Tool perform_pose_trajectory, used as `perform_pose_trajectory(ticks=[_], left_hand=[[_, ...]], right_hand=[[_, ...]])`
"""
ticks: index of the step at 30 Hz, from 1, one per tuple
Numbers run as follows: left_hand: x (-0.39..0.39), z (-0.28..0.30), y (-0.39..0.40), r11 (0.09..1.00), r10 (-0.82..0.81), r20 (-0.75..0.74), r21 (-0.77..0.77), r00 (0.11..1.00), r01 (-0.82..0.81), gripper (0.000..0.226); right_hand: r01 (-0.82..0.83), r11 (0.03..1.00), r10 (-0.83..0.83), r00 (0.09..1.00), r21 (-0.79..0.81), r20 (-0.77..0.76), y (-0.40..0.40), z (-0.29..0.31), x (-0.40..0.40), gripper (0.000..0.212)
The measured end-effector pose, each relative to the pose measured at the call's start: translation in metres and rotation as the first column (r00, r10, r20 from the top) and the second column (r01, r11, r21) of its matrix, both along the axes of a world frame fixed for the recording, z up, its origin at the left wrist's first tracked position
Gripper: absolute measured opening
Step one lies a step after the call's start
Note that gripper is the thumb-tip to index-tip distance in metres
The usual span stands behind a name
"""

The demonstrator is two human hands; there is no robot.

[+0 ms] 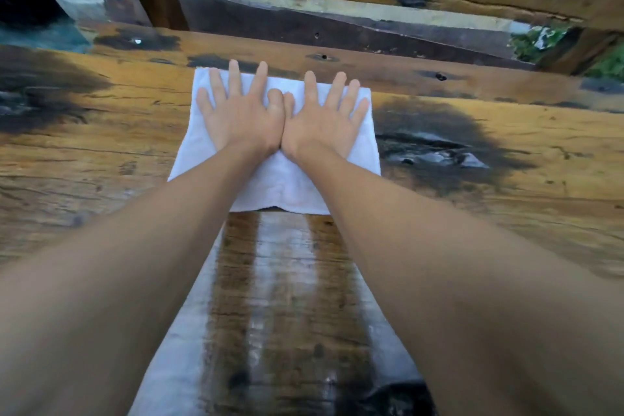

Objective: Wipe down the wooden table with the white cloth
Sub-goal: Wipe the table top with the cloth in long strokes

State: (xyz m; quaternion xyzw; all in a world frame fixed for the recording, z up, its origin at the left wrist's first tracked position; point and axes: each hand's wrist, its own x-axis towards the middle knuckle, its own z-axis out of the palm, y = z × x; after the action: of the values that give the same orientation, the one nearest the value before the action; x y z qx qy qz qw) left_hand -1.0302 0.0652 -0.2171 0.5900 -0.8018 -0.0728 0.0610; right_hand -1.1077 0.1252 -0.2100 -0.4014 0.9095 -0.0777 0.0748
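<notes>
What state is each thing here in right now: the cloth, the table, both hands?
Cloth: spread flat on the table, pinned under both palms.
Table: wet, shiny streaks in the strip nearer the person; duller wood with dark stains to either side.
Left hand: open, fingers spread, pressed flat on the cloth.
Right hand: open, flat on the cloth, thumb touching the left thumb.

Both arms reach forward across a wooden table [101, 152]. The left hand [241, 115] and the right hand [322, 118] lie flat, palms down, fingers spread, side by side with thumbs touching, on a white cloth [280, 186] spread near the table's far edge. Between the forearms, a wet, shiny streak [283, 297] runs along the wood from the cloth's near edge toward the person. Dark stains [439, 138] mark the boards on either side.
</notes>
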Motion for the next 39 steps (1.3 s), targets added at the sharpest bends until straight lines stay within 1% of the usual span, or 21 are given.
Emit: perform_pose_trajectory(ticks=[3,7,11,19,26,30,33,36,39], left_hand=[[0.015,-0.004,0.022,0.999,-0.033,-0.005,0.007,0.999,0.033,0.059],[0.038,-0.004,0.070,0.998,-0.063,-0.012,-0.011,0.998,0.063,0.058],[0.068,-0.003,0.130,0.997,-0.079,-0.067,0.020,0.995,0.080,0.057],[0.135,-0.006,0.268,0.996,-0.068,-0.089,0.055,0.994,0.073,0.057],[0.195,-0.002,0.419,0.989,-0.102,-0.091,0.100,0.991,0.111,0.059],[0.223,0.005,0.496,0.981,-0.120,-0.091,0.142,0.989,0.132,0.060],[0.243,0.010,0.551,0.977,-0.144,-0.082,0.146,0.986,0.155,0.063],[0.260,0.014,0.600,0.975,-0.142,-0.080,0.158,0.987,0.153,0.065],[0.271,0.018,0.632,0.973,-0.123,-0.075,0.187,0.990,0.135,0.066]], right_hand=[[-0.061,0.998,0.061,0.998,-0.001,0.003,0.026,-0.003,0.010,0.060],[-0.094,0.996,0.094,0.995,0.007,-0.025,0.071,-0.005,0.028,0.059],[-0.118,0.993,0.118,0.993,0.012,-0.018,0.130,-0.005,0.057,0.058],[-0.127,0.992,0.127,0.991,0.020,0.043,0.266,-0.007,0.124,0.057],[-0.109,0.993,0.106,0.992,0.037,0.075,0.419,-0.004,0.181,0.058],[-0.055,0.996,0.049,0.995,0.068,0.090,0.501,-0.001,0.212,0.058],[0.019,0.996,-0.027,0.996,0.091,0.086,0.560,0.000,0.235,0.058],[0.131,0.990,-0.135,0.987,0.053,0.089,0.609,0.008,0.258,0.061],[0.253,0.966,-0.257,0.959,0.043,0.119,0.637,0.013,0.275,0.061]])
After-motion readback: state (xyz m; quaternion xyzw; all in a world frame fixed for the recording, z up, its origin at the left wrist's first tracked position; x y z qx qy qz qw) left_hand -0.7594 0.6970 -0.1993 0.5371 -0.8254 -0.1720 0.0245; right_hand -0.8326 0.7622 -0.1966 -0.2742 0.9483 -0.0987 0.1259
